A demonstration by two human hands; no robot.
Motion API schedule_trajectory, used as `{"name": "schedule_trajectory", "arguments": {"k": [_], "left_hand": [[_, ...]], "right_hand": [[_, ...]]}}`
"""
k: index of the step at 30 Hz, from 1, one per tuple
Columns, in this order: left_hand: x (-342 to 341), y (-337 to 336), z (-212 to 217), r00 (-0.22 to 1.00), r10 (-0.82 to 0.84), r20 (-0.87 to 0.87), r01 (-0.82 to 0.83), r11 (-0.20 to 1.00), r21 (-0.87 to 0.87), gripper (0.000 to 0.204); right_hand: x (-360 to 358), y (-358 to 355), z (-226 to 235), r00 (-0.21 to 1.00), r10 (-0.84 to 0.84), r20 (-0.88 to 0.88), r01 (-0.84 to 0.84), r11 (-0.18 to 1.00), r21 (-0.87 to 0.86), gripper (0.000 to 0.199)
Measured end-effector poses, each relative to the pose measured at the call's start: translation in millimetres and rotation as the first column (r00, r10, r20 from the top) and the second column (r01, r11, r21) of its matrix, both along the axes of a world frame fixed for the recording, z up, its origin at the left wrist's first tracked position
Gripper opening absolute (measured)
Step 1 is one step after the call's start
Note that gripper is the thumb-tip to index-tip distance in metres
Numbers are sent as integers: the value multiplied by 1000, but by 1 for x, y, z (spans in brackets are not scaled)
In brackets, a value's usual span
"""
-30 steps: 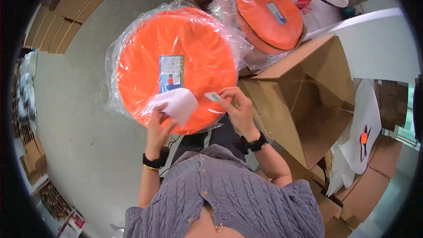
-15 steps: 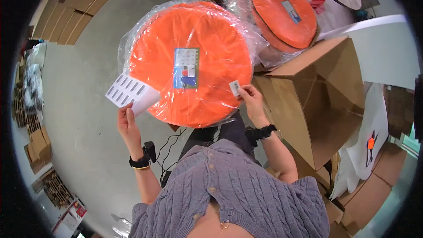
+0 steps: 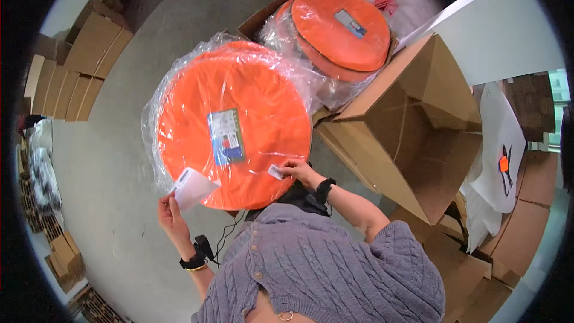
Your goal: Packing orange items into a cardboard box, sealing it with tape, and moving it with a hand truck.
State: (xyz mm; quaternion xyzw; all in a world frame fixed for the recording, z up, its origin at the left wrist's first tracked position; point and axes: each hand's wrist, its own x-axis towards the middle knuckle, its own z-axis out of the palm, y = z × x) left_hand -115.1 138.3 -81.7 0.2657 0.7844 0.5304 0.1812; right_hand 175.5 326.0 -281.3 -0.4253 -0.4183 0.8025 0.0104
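Left hand [image 3: 172,215], having swung back in from nine o'clock, is pinching the label sheet [image 3: 192,187] at the disc's [image 3: 233,125] seven o'clock edge; right hand [image 3: 299,170] is pressing a sticker [image 3: 275,172] at five o'clock, so labelling appears under way.

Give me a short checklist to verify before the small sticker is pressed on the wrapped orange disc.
1. Right hand holds the small sticker at the fingertips: ok.
2. Sticker lies over the orange disc in its clear plastic wrap: ok.
3. Sticker fully pressed flat: cannot tell.
4. Left hand holds the white label sheet off the disc's lower edge: ok.
5. Sticker apart from the printed label: ok.
6. Wrap smooth under the sticker: cannot tell.
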Motion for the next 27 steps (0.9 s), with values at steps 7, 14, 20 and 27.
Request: {"name": "schedule_trajectory", "arguments": {"k": [7, 14, 20, 27], "left_hand": [[1, 40, 7, 1000, 1, 22, 1, 997, -82, 19], [-7, 56, 8, 995, 60, 83, -57, 998, -36, 16], [-19, 29, 5, 988, 93, 123, -86, 994, -63, 16], [-47, -15, -9, 986, 33, 166, -19, 996, -82, 17]], "right_hand": [[-2, 28, 10, 848, -517, -115, 521, 854, 3, 12], [-8, 109, 6, 831, -548, -94, 555, 829, 76, 9], [-1, 171, 52, 908, -419, -4, 419, 907, 29, 8], [-55, 114, 86, 908, -403, -118, 414, 815, 405, 14]]}}
